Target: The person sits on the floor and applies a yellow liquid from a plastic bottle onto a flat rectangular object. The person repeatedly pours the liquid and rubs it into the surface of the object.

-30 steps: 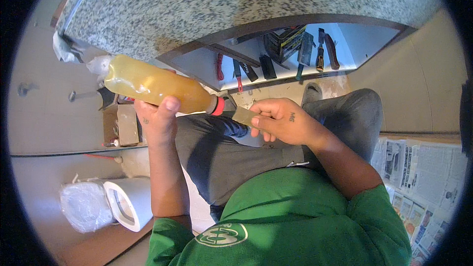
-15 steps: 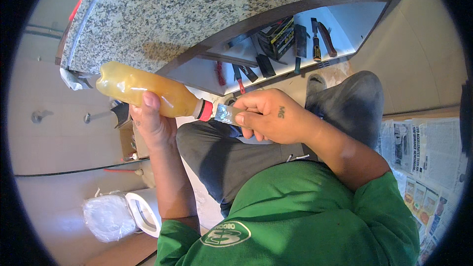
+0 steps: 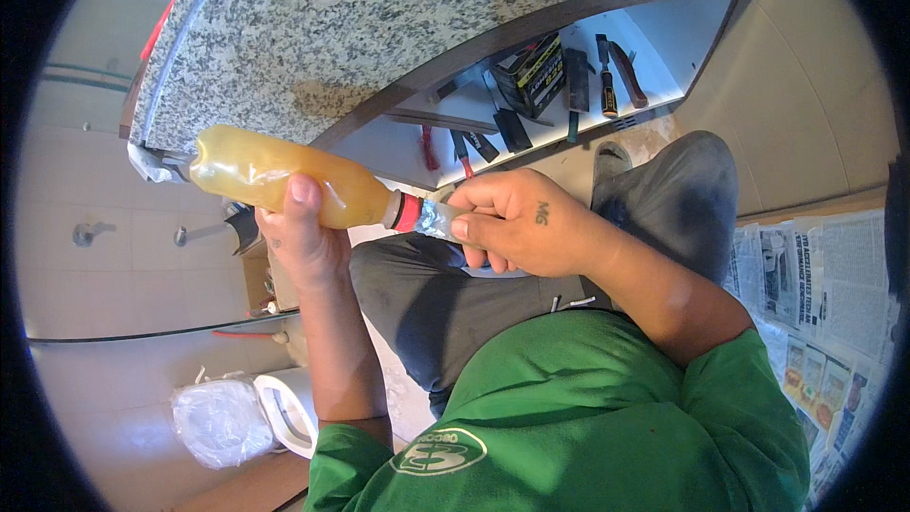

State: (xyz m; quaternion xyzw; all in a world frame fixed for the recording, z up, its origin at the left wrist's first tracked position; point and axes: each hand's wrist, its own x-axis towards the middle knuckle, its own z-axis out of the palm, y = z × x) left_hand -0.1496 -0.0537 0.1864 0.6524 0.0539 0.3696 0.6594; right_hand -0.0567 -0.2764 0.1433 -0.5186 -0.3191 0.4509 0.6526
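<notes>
A plastic bottle of yellow-amber contents (image 3: pixel 256 171) lies tilted almost sideways in my left hand (image 3: pixel 308 228), whose thumb and fingers wrap its middle. Its red-and-black neck end (image 3: pixel 408 212) points right, toward my other hand. Between the thumb and fingers of my right hand (image 3: pixel 512 220) is pinched a small flat piece with a shiny, whitish-blue surface (image 3: pixel 436 219). That piece sits right at the bottle's mouth end; whether they touch is hard to tell. What the piece is made of cannot be made out.
Ahead stands a speckled granite counter (image 3: pixel 398 28) with an open curved shelf beneath. On it lie a chisel (image 3: pixel 608 85), a dark box (image 3: pixel 533 76) and several hand tools. Newspaper (image 3: pixel 820 265) covers the right side; a plastic-wrapped toilet (image 3: pixel 218 422) stands at left.
The bottle has shifted slightly right, bringing its neck closer to the flat piece. My right hand stays nearly in place. The view has shifted a little.
</notes>
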